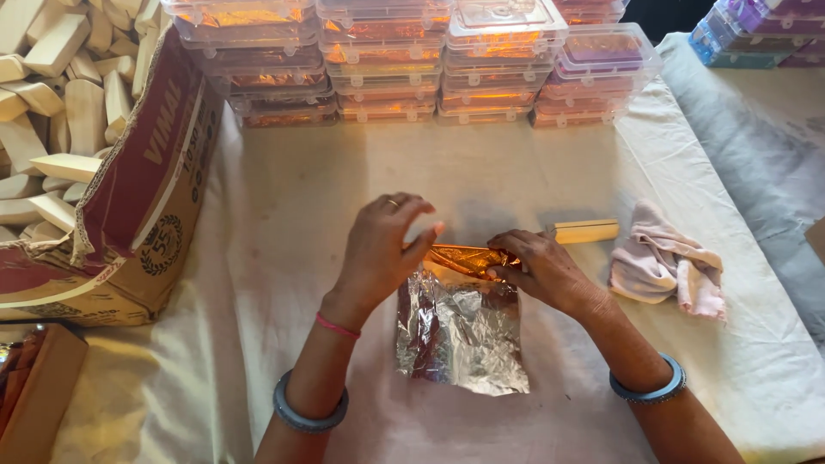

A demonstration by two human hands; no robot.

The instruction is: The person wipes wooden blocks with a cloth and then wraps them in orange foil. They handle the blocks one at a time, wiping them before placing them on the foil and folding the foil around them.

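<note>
Head view: the right hand (540,268) pinches the far, gold-coloured edge of a foil sheet (460,331) lying mid-bench, fingers pressed together on the fold. Left hand (384,245) arches over the same edge with fingers loosely curled, fingertips just touching the foil. Just right of the hands lies a pale wooden block (586,230), then a crumpled pink cloth (666,262). Far across the bench (292,198) stand stacked clear boxes (387,64); at left, a carton (146,198) of similar blocks.
</note>
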